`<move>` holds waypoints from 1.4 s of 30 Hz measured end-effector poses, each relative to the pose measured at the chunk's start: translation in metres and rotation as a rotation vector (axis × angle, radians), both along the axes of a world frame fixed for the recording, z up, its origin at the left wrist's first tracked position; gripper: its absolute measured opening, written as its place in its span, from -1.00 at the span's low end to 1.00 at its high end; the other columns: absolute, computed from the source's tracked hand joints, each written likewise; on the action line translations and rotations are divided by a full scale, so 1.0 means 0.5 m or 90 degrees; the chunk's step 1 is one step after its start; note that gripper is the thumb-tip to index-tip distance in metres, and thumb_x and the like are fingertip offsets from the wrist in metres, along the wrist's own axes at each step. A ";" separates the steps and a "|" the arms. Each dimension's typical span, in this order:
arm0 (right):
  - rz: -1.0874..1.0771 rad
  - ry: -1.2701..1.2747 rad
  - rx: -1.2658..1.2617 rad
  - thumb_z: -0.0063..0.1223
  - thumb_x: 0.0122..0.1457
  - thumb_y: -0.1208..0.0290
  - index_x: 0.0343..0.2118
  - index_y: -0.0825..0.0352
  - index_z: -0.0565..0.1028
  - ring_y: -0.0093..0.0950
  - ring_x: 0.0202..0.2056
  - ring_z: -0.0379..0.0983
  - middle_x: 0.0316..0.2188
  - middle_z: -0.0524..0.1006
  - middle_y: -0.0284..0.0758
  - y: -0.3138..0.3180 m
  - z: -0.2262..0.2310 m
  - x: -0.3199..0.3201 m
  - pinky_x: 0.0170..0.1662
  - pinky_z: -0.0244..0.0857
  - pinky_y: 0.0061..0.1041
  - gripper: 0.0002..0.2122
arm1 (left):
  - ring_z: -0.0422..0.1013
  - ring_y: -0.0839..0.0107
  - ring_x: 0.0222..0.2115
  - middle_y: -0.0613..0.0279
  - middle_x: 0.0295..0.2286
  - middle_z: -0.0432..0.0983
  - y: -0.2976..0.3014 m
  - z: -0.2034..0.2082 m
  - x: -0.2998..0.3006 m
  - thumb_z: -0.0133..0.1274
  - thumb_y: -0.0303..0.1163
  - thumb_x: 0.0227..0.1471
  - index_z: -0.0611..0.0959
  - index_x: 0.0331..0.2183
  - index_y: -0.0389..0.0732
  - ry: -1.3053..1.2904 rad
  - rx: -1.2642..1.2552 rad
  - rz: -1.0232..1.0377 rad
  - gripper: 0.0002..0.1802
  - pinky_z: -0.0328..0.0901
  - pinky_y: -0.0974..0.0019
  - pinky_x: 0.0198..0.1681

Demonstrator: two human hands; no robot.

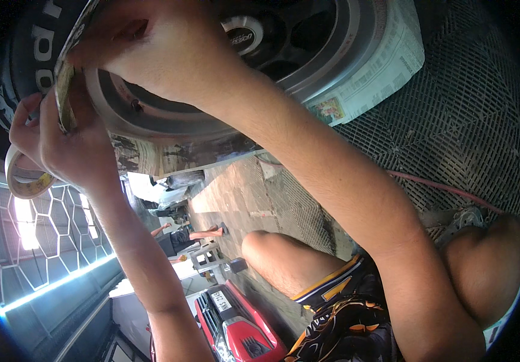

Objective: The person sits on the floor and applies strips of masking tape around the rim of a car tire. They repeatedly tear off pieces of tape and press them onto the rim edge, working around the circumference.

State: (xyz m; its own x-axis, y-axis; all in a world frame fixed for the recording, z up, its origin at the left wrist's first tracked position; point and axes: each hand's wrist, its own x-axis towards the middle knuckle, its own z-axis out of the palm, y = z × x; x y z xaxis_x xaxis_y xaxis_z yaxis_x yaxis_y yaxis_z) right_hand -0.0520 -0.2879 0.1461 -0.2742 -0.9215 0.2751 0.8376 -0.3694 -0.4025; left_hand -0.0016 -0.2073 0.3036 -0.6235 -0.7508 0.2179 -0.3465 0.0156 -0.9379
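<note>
Left hand point(70, 145) — grip closed on paper strip point(64, 102), in front of black tire point(22, 45); tape roll point(35, 188) just beneath that hand. Right hand point(151, 45) at strip's upper part, fingertips partly hidden — cannot tell whether grip is closed. Wheel rim point(341, 54) behind right forearm, newspaper point(386, 75) along rim's edge.

Matt printed newspaper point(373, 90) against the smooth, dull-sheened metal of a wheel rim point(318, 75).
The tyre point(20, 66) looks like matt black rubber; the centre cap point(243, 40) is smooth, with a slight gloss. The tape roll point(29, 188) looks like pale, smooth-sided paper. The lattice floor mat point(453, 108) appears to be rough, matt plastic. The shorts point(356, 295) are patterned cloth, and the red vehicle point(251, 335) has smooth, glossy paintwork.
</note>
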 end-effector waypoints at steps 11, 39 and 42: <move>0.038 -0.082 -0.159 0.17 0.26 0.32 -0.29 0.34 0.66 -0.12 -0.33 0.65 -0.39 0.67 -0.09 -0.008 -0.054 -0.091 -0.26 0.46 -0.24 -0.81 | 0.45 0.34 -0.07 0.20 -0.07 0.46 0.057 -0.033 -0.086 0.38 -0.20 0.07 0.80 -0.23 -0.04 0.155 -0.150 0.114 -0.78 0.46 0.33 -0.13; 0.576 0.272 -0.415 0.24 0.18 0.38 0.05 0.25 0.60 -0.39 -0.17 0.63 -0.19 0.70 -0.26 0.124 -0.062 0.022 -0.05 0.48 -0.38 -0.65 | 0.43 0.44 -0.19 0.02 -0.03 0.40 0.356 -0.149 -0.092 -0.03 -0.65 0.14 0.56 -0.07 -0.40 0.959 -0.043 0.218 -0.72 0.34 0.49 -0.21; 0.733 0.241 -0.497 0.30 0.16 0.33 0.00 0.22 0.64 -0.39 -0.17 0.63 -0.20 0.70 -0.25 0.180 -0.107 0.022 -0.10 0.49 -0.32 -0.67 | 0.34 0.65 -0.51 0.03 0.03 0.36 0.344 -0.142 -0.071 -0.10 -0.61 0.12 0.53 -0.06 -0.39 1.137 -0.205 0.089 -0.68 0.20 0.62 -0.58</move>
